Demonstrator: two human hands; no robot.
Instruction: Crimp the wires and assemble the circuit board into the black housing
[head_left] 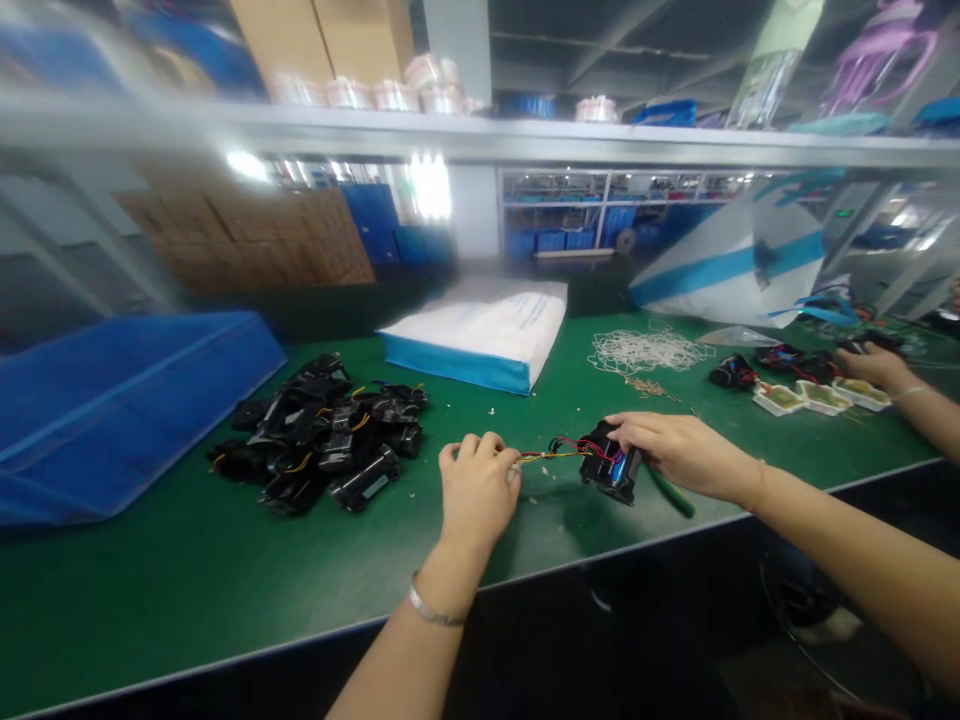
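2 hands at work over a green table (pixel 187 570). Left hand (pixel 478 487), fist closed, pinching a bundle of thin red and yellow wires (pixel 551 453), silver bracelet (pixel 433 611) on its wrist. Right hand (pixel 675 452), fingers curled over 1 small black part (pixel 611 466) with a blue piece on its face, pressed down on the table near the front edge; wires stretched between both hands. 1 green tool handle (pixel 671 495) poking out under the right hand. 1 heap of similar black parts (pixel 322 435) further left, too tangled to count. 1 blue bin (pixel 112 400) beyond that heap. 1 white and blue bag (pixel 480 335) lying flat behind. 1 tangle of white ties (pixel 645 350) beside it. 3 small white trays (pixel 821 397) at right, with another person's hand (pixel 877 367) just beside them.
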